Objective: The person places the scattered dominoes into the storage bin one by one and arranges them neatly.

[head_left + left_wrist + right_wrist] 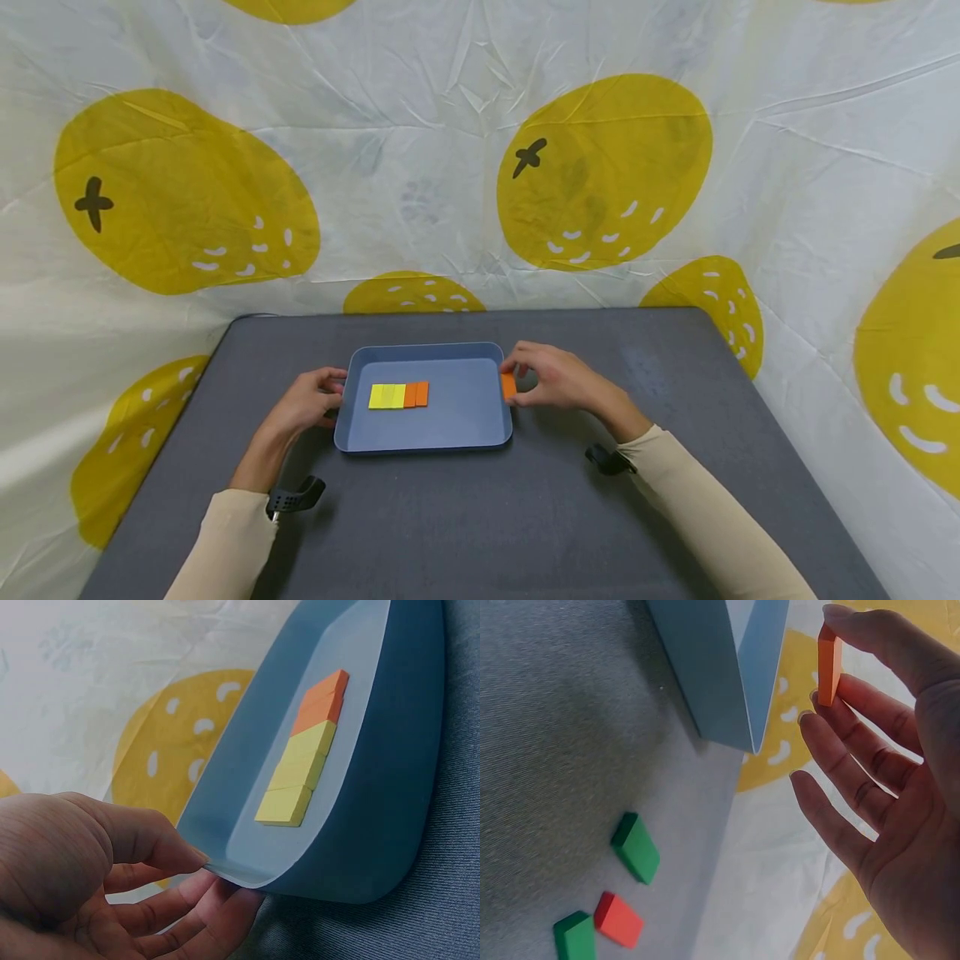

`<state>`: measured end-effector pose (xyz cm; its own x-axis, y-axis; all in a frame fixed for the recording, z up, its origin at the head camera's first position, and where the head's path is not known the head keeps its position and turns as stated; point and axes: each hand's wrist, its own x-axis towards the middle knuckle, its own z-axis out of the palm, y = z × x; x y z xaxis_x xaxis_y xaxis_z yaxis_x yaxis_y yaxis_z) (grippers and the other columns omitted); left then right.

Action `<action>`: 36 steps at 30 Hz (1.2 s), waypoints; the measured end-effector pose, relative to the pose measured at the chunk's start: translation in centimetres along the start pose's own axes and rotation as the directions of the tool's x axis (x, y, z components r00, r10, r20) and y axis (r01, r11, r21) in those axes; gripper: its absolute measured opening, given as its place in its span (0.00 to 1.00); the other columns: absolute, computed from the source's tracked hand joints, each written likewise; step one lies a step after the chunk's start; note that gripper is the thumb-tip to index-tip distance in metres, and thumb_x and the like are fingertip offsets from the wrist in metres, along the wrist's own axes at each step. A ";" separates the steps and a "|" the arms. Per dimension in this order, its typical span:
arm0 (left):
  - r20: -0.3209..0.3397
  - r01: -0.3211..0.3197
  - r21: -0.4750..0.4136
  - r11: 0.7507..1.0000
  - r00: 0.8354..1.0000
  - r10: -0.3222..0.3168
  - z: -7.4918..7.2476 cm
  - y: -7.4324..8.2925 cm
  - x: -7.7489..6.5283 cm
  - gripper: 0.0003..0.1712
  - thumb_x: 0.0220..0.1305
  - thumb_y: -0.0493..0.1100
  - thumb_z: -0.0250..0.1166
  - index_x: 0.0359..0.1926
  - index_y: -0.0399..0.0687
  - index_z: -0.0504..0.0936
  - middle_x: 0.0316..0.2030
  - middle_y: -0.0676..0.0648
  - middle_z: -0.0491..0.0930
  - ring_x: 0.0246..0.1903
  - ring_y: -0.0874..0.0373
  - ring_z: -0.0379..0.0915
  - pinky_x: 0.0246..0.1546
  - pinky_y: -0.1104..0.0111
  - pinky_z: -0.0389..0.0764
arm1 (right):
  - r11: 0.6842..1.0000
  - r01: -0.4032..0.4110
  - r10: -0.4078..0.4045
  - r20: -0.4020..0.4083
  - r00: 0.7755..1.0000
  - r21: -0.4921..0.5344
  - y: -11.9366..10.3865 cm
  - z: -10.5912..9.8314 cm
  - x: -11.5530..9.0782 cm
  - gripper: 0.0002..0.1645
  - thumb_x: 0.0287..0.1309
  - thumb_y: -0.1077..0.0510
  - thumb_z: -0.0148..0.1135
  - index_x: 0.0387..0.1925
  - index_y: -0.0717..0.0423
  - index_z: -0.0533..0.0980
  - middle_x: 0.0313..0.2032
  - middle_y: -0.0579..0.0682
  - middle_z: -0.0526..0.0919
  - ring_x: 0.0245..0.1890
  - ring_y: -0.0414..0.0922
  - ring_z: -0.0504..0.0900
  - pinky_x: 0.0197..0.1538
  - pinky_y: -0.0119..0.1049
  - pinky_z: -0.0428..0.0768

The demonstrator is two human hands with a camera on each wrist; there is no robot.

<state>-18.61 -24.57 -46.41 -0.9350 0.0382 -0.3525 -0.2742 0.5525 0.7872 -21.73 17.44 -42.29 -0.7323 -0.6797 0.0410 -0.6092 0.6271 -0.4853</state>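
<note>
A blue-grey tray [465, 437] lies on the table. Inside it, left of centre, three yellow blocks [387, 396] and two orange blocks [416, 394] form one row, their sides touching. At the tray's left end, my left hand [306, 402] pinches the rim [251, 886], thumb on top and fingers against the outside. My right hand [558, 379] holds another orange block [828, 666] between thumb and fingertips, level with the tray's right edge. The ring and little fingers spread away from this block in the right wrist view.
Two green blocks [636, 849] and a red block [619, 919] lie on the dark grey table [465, 533], beyond the tray's right end; my right hand and arm hide them in the head view. A white curtain [420, 200] with yellow fruit prints hangs behind the table.
</note>
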 end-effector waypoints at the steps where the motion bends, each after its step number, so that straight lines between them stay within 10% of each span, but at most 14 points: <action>1: 0.000 0.000 -0.001 1.000 1.000 0.000 0.0 0.0 0.0 0.30 0.71 0.31 0.56 0.72 0.33 0.64 0.57 0.29 0.70 0.48 0.40 0.76 0.40 0.52 0.87 | 1.000 0.001 -0.001 0.006 1.000 -0.001 -0.1 0.0 0.3 0.23 0.53 0.47 0.77 0.50 0.49 0.83 0.46 0.40 0.80 0.46 0.46 0.82 0.44 0.38 0.79; 36: 0.016 -0.002 -0.003 1.000 1.000 0.002 -0.6 0.0 1.2 0.30 0.71 0.31 0.56 0.72 0.33 0.64 0.57 0.29 0.71 0.48 0.40 0.76 0.40 0.52 0.87 | 0.980 0.053 -0.010 0.222 0.975 -0.189 -3.2 3.2 10.6 0.26 0.55 0.43 0.75 0.52 0.50 0.82 0.49 0.44 0.80 0.43 0.40 0.78 0.46 0.37 0.80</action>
<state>-19.92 -25.02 -46.51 -0.9319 0.0529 -0.3588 -0.2728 0.5498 0.7895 -26.58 6.98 -43.12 -0.6404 -0.7534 -0.1496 -0.6938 0.6509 -0.3082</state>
